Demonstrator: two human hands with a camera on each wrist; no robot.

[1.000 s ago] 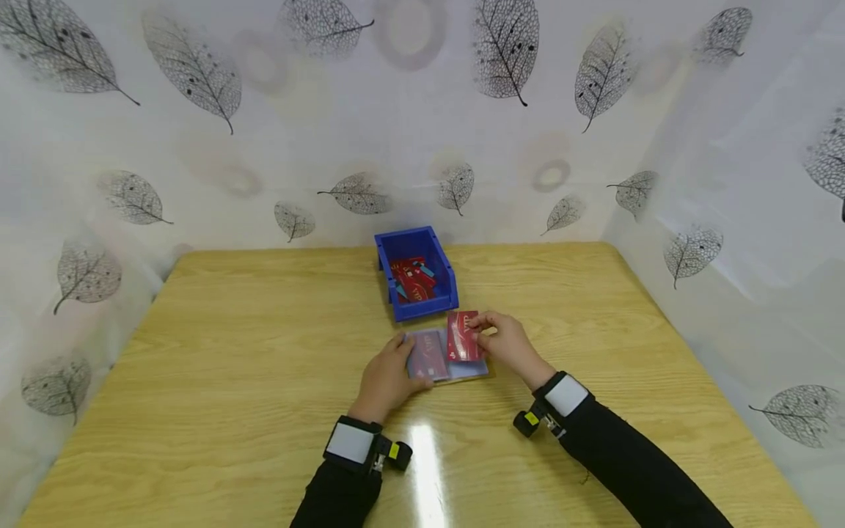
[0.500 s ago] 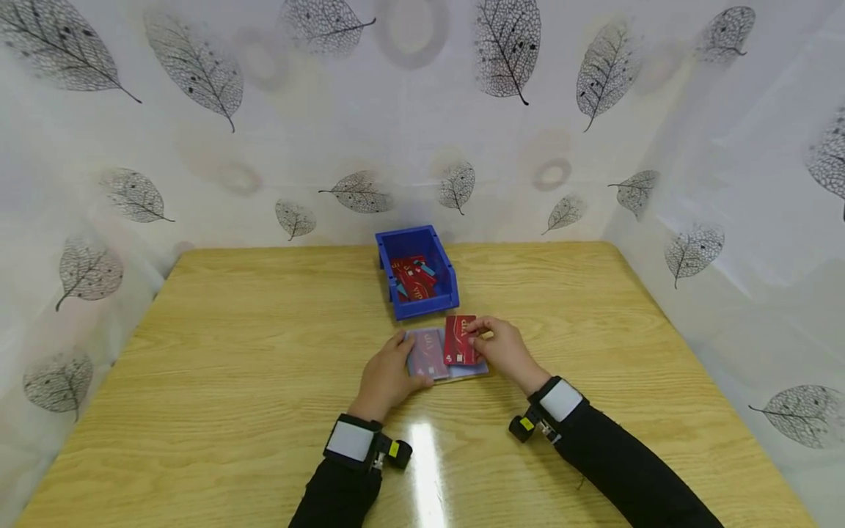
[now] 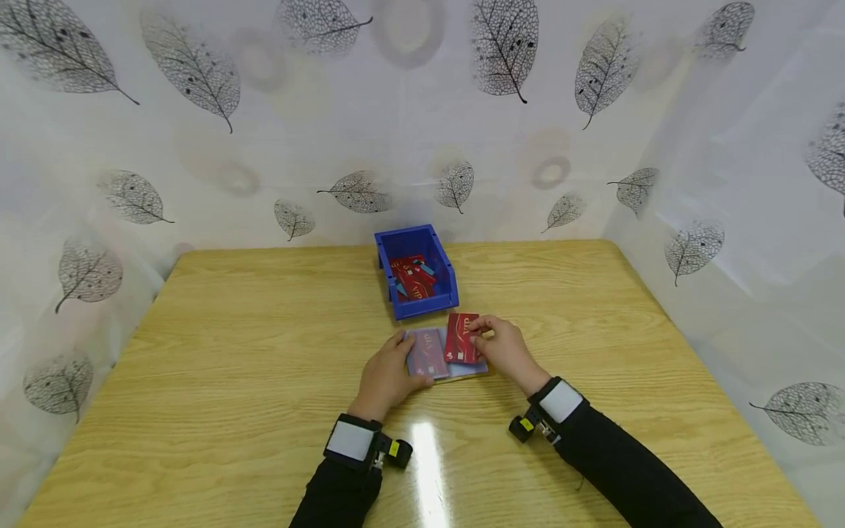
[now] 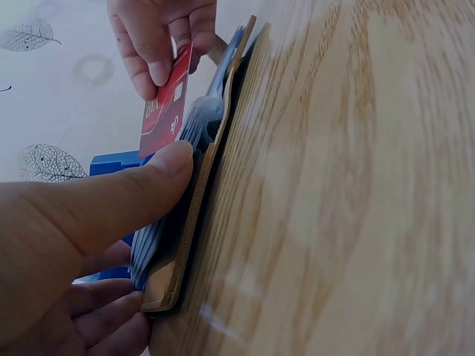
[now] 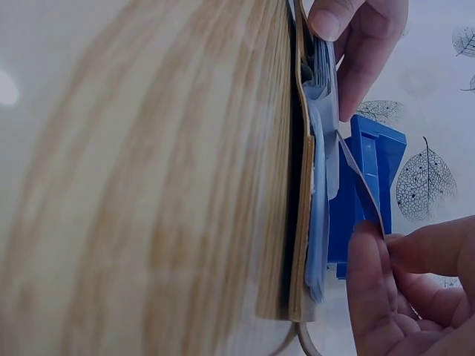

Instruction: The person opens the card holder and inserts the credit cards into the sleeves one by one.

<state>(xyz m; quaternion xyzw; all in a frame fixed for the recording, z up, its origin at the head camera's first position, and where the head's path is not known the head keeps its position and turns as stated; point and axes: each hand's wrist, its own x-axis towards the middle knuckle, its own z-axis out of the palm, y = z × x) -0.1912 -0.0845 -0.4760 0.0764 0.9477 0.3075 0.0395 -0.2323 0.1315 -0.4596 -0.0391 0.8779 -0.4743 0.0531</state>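
An opened card holder (image 3: 470, 371) with clear sleeves and a brown cover lies on the table. A red VIP card (image 3: 428, 355) shows through its left sleeve. My left hand (image 3: 386, 378) grips the left side, its thumb (image 4: 172, 157) pressing on the sleeves and its fingers round the opposite edge. Between thumb and fingers, my right hand (image 3: 510, 355) pinches another red VIP card (image 3: 460, 339) by its right side. In the left wrist view this loose card (image 4: 165, 111) stands tilted over the sleeves; the right wrist view has its near edge (image 5: 360, 178) right at them.
Just behind the card holder stands a blue bin (image 3: 428, 304) with several red cards (image 3: 416, 282) lying inside. The wooden table (image 3: 251, 367) spreads out on both sides. A pale leaf-print curtain (image 3: 409, 132) hangs at the back and sides.
The loose red card has tilted a little and lost its glare, while my right hand has shifted slightly left. My left hand keeps its place on the card holder.
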